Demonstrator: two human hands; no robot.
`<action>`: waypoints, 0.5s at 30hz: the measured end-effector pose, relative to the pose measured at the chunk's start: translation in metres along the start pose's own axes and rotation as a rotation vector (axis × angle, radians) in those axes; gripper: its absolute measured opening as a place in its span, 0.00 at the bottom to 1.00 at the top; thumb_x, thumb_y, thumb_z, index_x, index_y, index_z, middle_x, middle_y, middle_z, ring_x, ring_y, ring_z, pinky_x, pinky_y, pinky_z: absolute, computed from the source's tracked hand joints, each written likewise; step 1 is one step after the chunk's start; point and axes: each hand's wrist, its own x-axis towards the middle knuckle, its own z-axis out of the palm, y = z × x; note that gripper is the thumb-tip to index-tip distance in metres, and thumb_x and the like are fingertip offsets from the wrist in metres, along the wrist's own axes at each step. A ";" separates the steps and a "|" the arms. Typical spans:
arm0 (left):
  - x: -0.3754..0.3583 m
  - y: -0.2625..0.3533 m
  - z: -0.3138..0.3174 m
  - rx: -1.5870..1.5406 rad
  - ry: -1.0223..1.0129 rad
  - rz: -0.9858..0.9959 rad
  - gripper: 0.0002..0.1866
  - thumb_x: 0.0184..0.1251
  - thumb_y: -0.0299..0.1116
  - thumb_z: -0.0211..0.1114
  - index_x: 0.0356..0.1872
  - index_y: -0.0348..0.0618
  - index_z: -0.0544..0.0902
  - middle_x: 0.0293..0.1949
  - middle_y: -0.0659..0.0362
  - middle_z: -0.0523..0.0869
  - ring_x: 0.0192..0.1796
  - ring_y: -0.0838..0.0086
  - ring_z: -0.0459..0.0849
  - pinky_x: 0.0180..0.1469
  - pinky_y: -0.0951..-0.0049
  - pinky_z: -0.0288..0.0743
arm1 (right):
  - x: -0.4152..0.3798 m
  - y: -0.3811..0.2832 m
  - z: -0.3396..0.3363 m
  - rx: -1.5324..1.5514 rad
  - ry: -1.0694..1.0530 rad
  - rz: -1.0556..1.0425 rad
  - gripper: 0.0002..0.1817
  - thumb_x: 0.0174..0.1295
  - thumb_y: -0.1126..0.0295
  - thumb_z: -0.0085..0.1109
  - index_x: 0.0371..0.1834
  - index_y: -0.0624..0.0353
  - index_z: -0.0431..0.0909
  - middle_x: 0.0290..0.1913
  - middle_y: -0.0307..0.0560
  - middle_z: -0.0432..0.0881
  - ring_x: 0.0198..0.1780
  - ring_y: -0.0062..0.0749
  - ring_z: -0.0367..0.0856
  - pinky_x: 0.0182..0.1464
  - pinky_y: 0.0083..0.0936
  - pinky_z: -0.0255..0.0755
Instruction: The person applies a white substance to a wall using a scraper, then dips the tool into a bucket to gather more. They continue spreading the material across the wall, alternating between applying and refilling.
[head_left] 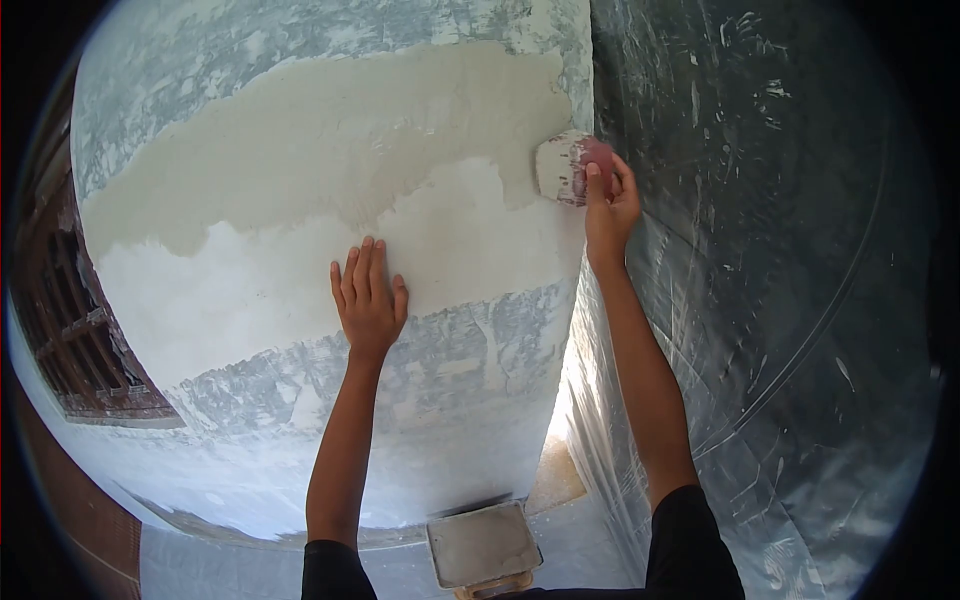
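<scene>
My right hand (pixel 610 215) grips a reddish putty spreader (pixel 598 158) near the wall's right edge, thumb on its near face. Pale plaster smears cover the spreader's left part, which lies against the wall. My left hand (pixel 368 300) rests on the wall with its fingers stretched upward, holding nothing. Around both hands is the wall (pixel 230 290), with a smooth whitish band in the middle. Above that band runs a darker, damp-looking strip of plaster (pixel 330 120), reaching to the spreader. Patchy grey-blue surface shows above and below.
Dark plastic sheeting (pixel 780 250) spattered with plaster hangs on the right, beside the wall's edge. A rectangular tray of grey plaster (pixel 485 545) sits low in front of me. At the far left is a brown window grille (pixel 85 330).
</scene>
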 end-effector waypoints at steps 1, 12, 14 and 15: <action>0.000 0.000 0.000 0.000 -0.003 0.000 0.28 0.72 0.36 0.57 0.72 0.42 0.71 0.71 0.55 0.72 0.75 0.60 0.66 0.79 0.48 0.52 | -0.005 0.002 -0.001 -0.206 -0.155 -0.081 0.19 0.68 0.70 0.65 0.59 0.67 0.77 0.50 0.49 0.85 0.49 0.29 0.85 0.53 0.25 0.76; 0.000 0.000 0.000 -0.017 -0.004 0.002 0.28 0.72 0.36 0.57 0.72 0.42 0.71 0.71 0.55 0.73 0.75 0.60 0.66 0.79 0.49 0.52 | 0.001 -0.003 -0.003 -0.175 -0.222 -0.073 0.18 0.70 0.71 0.63 0.61 0.65 0.76 0.50 0.50 0.87 0.52 0.28 0.84 0.54 0.22 0.75; -0.001 -0.001 0.000 -0.014 -0.006 0.007 0.28 0.72 0.36 0.57 0.72 0.42 0.71 0.71 0.55 0.73 0.75 0.60 0.66 0.79 0.49 0.52 | 0.006 -0.003 -0.003 -0.311 -0.110 -0.006 0.18 0.70 0.71 0.62 0.61 0.65 0.76 0.51 0.50 0.86 0.52 0.28 0.84 0.55 0.23 0.75; -0.001 -0.001 0.000 -0.017 -0.008 0.007 0.28 0.71 0.36 0.57 0.72 0.42 0.71 0.71 0.55 0.73 0.75 0.60 0.66 0.79 0.49 0.52 | 0.011 -0.002 -0.004 -0.292 0.011 0.031 0.18 0.71 0.71 0.62 0.61 0.66 0.76 0.51 0.50 0.86 0.52 0.29 0.84 0.55 0.24 0.75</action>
